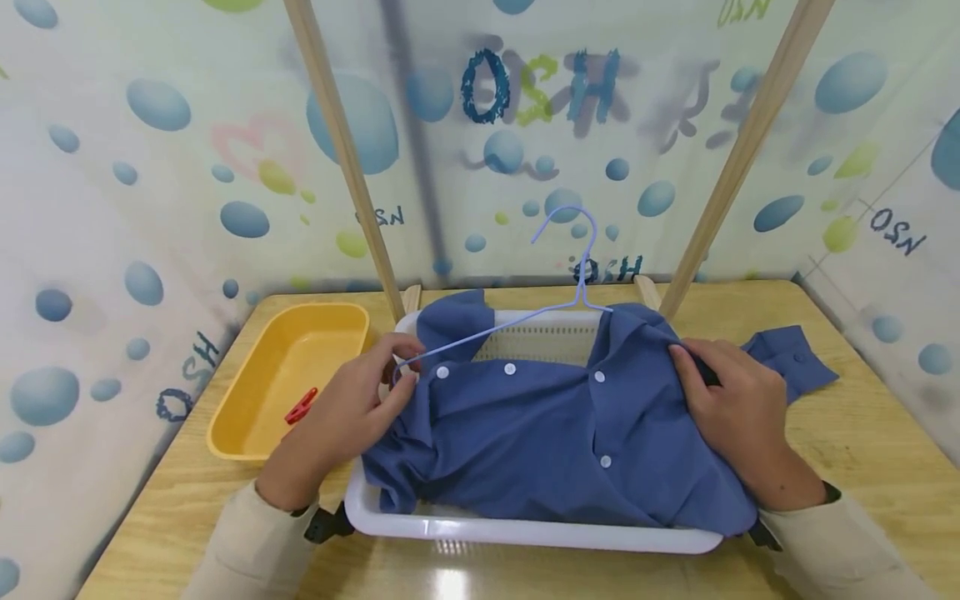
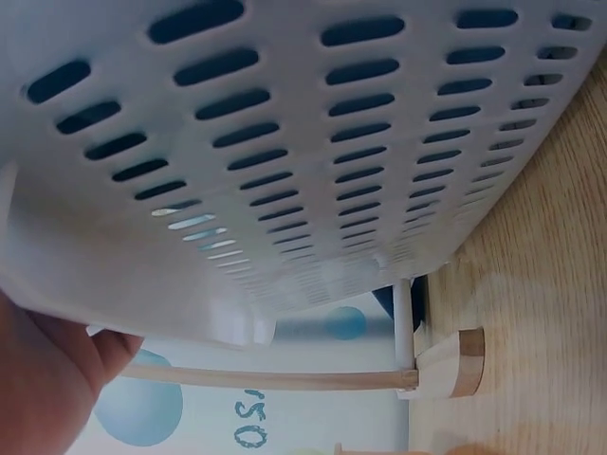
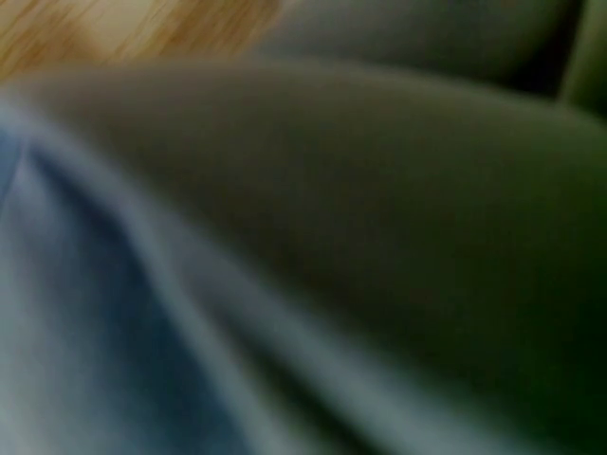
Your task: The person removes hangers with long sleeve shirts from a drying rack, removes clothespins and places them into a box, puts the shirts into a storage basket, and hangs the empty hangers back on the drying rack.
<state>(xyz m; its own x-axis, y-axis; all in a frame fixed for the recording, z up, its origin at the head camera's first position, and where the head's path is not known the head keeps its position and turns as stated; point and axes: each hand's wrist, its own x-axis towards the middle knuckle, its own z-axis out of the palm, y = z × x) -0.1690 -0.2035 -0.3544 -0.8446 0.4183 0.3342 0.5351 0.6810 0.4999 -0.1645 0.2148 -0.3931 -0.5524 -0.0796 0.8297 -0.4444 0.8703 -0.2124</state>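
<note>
A blue button-up shirt (image 1: pixel 517 442) with white buttons is spread over a white basket (image 1: pixel 555 533). My left hand (image 1: pixel 360 408) pinches the left end of a thin light-blue hanger (image 1: pixel 582 287), close to the shirt's left shoulder. The hanger's right arm runs under the shirt's collar, where its end is hidden; its hook points up. On the other side, my right hand (image 1: pixel 738 400) grips the shirt's right shoulder, thumb on top of the cloth. Blurred blue cloth (image 3: pixel 85 313) fills part of the right wrist view.
To the left, a yellow basin (image 1: pixel 262 400) holds a red clothespin (image 1: pixel 302 406). Two wooden poles (image 1: pixel 341 150) rise behind the basket from the wooden table (image 1: pixel 862 467). One shirt cuff (image 1: pixel 798 360) lies on the table at right. A patterned sheet (image 1: pixel 465 183) hangs behind.
</note>
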